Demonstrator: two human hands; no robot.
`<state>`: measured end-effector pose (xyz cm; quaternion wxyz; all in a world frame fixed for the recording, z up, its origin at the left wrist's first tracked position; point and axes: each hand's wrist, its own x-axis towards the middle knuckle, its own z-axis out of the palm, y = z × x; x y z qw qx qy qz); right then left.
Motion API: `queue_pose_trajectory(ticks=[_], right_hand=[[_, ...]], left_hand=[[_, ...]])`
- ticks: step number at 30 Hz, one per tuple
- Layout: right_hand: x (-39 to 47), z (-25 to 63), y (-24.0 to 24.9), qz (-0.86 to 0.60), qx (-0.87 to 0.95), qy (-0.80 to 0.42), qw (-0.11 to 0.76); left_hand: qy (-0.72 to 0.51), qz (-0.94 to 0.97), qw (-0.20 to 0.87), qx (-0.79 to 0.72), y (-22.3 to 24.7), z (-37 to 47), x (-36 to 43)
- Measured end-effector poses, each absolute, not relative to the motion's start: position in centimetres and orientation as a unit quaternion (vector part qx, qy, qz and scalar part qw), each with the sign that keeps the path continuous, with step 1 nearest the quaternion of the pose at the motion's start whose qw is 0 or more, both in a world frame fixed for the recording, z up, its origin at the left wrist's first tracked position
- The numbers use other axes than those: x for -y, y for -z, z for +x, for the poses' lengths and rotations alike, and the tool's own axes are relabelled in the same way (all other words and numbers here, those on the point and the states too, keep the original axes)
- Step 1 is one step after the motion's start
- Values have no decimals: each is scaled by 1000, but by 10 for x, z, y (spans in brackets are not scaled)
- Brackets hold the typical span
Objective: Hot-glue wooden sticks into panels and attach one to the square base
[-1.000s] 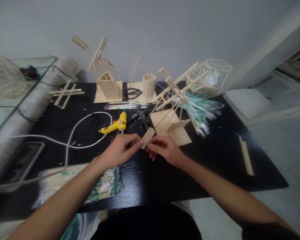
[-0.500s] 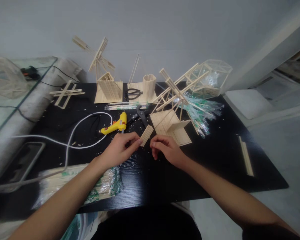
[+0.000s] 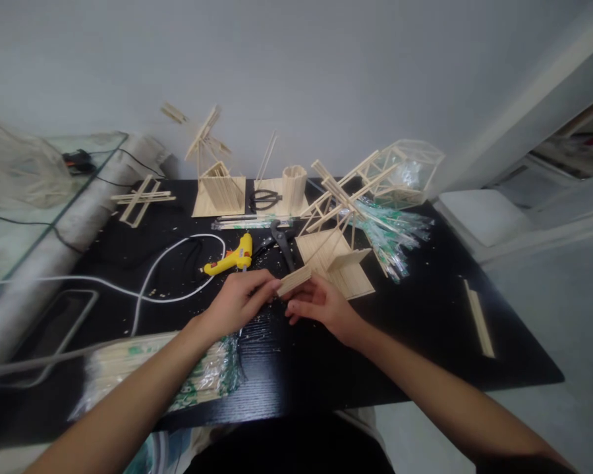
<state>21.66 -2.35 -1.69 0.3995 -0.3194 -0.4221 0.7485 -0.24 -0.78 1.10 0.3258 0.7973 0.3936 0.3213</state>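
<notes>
My left hand pinches the left end of a small flat panel of wooden sticks between thumb and fingers. The panel is tilted over the middle of the black table. At its right end, the bent fingers of my right hand meet it; they partly hide that end, and the thumb sits lower. Just behind the panel lie dark-handled pliers. A yellow glue gun rests on its side beyond my left hand. Right behind my right hand is a stick-built windmill model with a square base and crossed blades.
Further stick models and a round stick cup stand along the wall. Bagged sticks lie under my left forearm, more bagged sticks at back right. A white cable loops at left. Loose sticks lie far right.
The stick panel has turned from steep to flatter, its right end swinging towards my right hand. My right hand has moved left and now meets the panel. The view has tilted up slightly.
</notes>
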Motion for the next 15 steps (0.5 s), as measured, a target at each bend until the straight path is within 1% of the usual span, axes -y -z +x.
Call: queue_pose_trajectory(ticks=[4,7,9,12,14,15], right_hand=[[42,205,3,-334,391,-793,327],[58,194,-7,-308,463,-785,272],[68,185,-9,-297,476,-784,265],[86,163,-3,-295,443,-809,251],[100,144,5,-310,390,-829,255],[107,134,9,-315,350,-848,243]], left_hand=[[-401,727,357,-428,-41,0,10],[-426,704,388,-415,-68,2,12],[-436,693,411,-400,-81,5,15],[-432,681,451,-382,-93,15,24],[-408,676,485,-375,-100,26,32],[-396,679,499,-365,-104,34,37]])
